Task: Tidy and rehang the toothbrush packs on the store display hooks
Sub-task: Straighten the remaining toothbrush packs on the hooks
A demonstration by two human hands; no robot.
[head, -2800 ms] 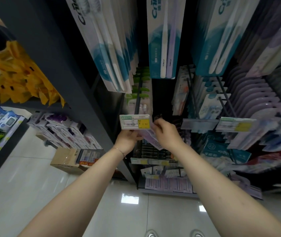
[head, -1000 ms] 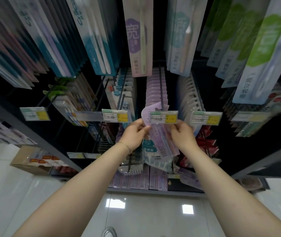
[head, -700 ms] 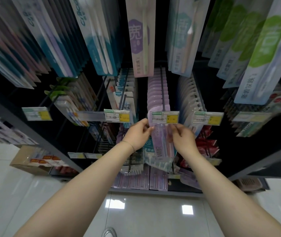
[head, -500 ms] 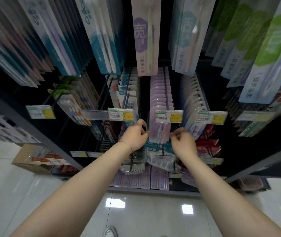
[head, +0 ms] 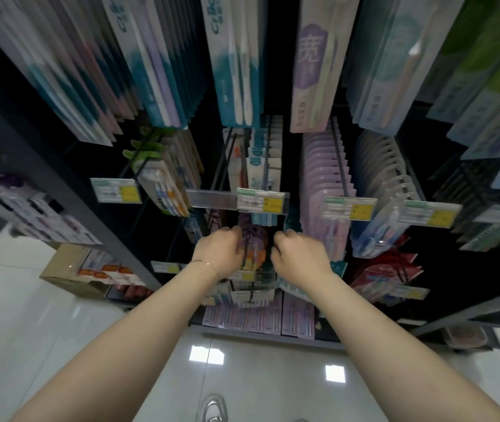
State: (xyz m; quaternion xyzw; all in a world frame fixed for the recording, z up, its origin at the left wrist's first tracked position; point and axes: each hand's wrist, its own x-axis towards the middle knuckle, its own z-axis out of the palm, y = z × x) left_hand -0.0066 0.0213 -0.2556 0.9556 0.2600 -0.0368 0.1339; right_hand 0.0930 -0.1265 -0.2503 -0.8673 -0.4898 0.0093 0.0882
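Observation:
My left hand (head: 218,254) and my right hand (head: 299,258) reach under the price tag (head: 261,201) into a lower row of hooks. Between them hangs a purple and orange toothbrush pack (head: 254,248). My left fingers curl round its left edge. My right fingers are curled beside its right edge, and whether they grip it is hidden. The lilac toothbrush packs (head: 323,178) hang in a neat row on the hook (head: 338,153) to the right, behind their own price tag (head: 350,208).
Long boxed toothbrush packs (head: 236,65) hang overhead across the top. Clear packs (head: 385,184) and red packs (head: 388,269) hang right of my hands, green-topped packs (head: 163,175) to the left. A cardboard box (head: 72,269) stands on the glossy floor (head: 59,345) at lower left.
Both hands let go of the lilac pack on the middle hook and dropped down and left, under the neighbouring price tag, to a purple and orange pack. The view shifted slightly.

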